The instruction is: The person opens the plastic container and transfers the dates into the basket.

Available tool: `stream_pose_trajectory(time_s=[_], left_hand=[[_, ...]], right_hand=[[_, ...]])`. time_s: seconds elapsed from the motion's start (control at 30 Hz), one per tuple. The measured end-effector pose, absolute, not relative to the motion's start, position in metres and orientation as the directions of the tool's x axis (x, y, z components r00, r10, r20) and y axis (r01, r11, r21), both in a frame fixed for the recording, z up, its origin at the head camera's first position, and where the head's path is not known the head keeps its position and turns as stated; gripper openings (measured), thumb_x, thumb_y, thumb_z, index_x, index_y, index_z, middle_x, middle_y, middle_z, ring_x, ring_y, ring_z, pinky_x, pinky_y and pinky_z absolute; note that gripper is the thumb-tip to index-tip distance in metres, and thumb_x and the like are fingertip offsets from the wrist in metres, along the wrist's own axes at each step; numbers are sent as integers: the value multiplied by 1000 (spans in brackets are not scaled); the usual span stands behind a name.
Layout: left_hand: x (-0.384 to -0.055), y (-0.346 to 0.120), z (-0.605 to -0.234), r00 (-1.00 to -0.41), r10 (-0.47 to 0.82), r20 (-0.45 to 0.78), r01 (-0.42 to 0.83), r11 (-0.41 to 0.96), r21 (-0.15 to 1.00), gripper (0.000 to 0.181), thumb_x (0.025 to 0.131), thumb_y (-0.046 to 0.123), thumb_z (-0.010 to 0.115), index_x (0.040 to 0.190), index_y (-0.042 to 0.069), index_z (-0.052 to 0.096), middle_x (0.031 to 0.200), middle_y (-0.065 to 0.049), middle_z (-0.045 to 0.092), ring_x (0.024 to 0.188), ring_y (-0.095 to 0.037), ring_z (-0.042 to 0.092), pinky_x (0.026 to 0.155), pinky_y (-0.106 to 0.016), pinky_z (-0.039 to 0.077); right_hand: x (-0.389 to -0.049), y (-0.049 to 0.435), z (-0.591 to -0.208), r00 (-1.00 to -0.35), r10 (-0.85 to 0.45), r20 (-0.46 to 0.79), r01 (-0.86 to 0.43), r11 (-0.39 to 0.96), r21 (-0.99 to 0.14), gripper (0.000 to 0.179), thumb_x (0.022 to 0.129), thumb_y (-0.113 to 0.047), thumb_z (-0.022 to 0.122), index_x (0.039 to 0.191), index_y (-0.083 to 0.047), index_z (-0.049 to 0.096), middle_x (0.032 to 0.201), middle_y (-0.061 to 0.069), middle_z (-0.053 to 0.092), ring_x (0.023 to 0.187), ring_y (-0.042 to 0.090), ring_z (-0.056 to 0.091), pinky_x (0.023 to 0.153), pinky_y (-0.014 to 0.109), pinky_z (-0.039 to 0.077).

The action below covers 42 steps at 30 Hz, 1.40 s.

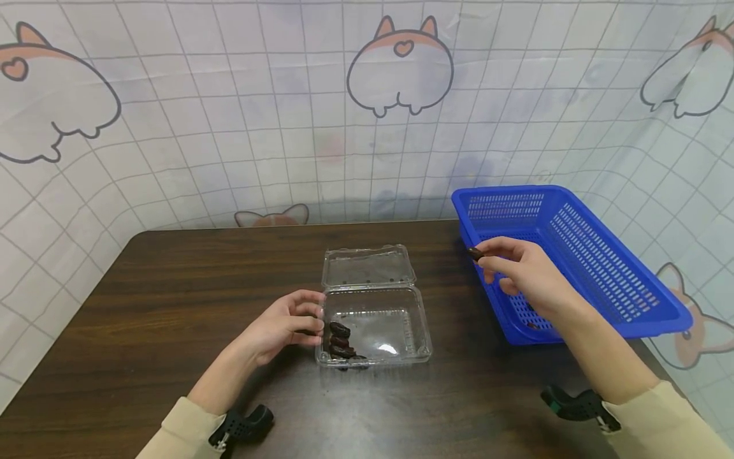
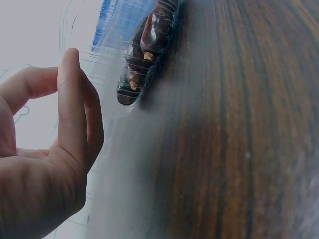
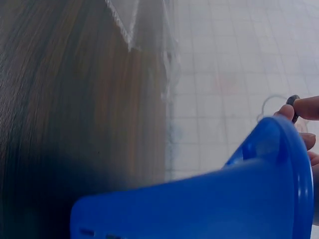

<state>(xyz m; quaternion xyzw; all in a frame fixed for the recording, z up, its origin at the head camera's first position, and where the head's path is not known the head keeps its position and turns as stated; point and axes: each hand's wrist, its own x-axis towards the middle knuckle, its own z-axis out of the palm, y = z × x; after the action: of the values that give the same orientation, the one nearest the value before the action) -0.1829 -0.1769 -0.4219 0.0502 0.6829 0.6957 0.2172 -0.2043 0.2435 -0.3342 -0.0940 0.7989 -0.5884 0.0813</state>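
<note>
A clear plastic clamshell box (image 1: 421, 319) lies with its lid folded back on the table. Several dark, wrinkled dates (image 1: 342, 350) are lined up along its left side; through the clear wall, the left wrist view shows dates (image 2: 155, 32) with pale stem ends. My left hand (image 1: 287, 325) rests its fingertips against the box's left side, fingers loosely bent. Over the near-left rim of a blue plastic basket (image 1: 596, 236), my right hand (image 1: 530, 274) pinches one date (image 1: 475, 254) between thumb and fingers. The right wrist view shows this date (image 3: 294, 104) above the basket rim.
At the basket's near end a small dark piece (image 1: 533, 326) is visible, partly behind the right forearm. The dark wooden table (image 1: 172, 287) meets a wall covering (image 1: 275, 127) with a grid and cartoon print at the back and sides.
</note>
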Motion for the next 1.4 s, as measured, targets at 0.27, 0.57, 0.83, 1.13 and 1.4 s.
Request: stream_pose_trajectory(time_s=[0.27, 0.57, 0.83, 1.13, 1.4], left_hand=[[-183, -177, -423, -899, 379, -219, -230, 16, 973, 58, 92, -2, 66, 143, -8, 39, 105, -11, 56, 83, -20, 63, 77, -37, 63], [-184, -178, -425, -899, 377, -223, -232, 20, 972, 58, 92, -3, 66, 143, -8, 38, 105, -12, 56, 84, -21, 63, 77, -37, 63], [-184, -177, -425, -900, 369, -233, -240, 27, 970, 59, 92, -3, 66, 144, -7, 39, 107, -12, 56, 85, -22, 63, 77, -36, 63], [-183, -177, -425, -897, 387, -216, -229, 12, 973, 60, 92, -3, 65, 145, -8, 37, 106, -11, 55, 85, -21, 63, 78, -36, 62], [-184, -176, -425, -898, 381, -218, -229, 19, 973, 59, 93, -3, 65, 145, -8, 37, 107, -12, 55, 85, -21, 63, 78, -37, 62]], right_hand=[[-203, 263, -339, -978, -205, -28, -42, 326, -945, 35, 103, -24, 66, 125, 1, 58, 99, 5, 65, 79, 18, 57, 57, 26, 46], [-203, 280, -344, -987, -158, -26, -37, 380, -924, 37, 103, -29, 65, 126, -1, 58, 96, -1, 67, 76, 16, 58, 55, 26, 45], [-203, 294, -350, -991, -130, -30, -26, 412, -911, 39, 105, -26, 62, 130, 3, 54, 94, -8, 60, 69, 13, 51, 52, 27, 42], [-197, 307, -351, -991, -132, -39, -22, 429, -903, 37, 104, -30, 64, 127, -2, 58, 89, -4, 57, 65, 14, 49, 52, 29, 40], [-192, 316, -353, -993, -103, -58, 6, 452, -892, 42, 103, -37, 65, 131, -7, 55, 96, -7, 61, 62, 15, 47, 54, 31, 41]])
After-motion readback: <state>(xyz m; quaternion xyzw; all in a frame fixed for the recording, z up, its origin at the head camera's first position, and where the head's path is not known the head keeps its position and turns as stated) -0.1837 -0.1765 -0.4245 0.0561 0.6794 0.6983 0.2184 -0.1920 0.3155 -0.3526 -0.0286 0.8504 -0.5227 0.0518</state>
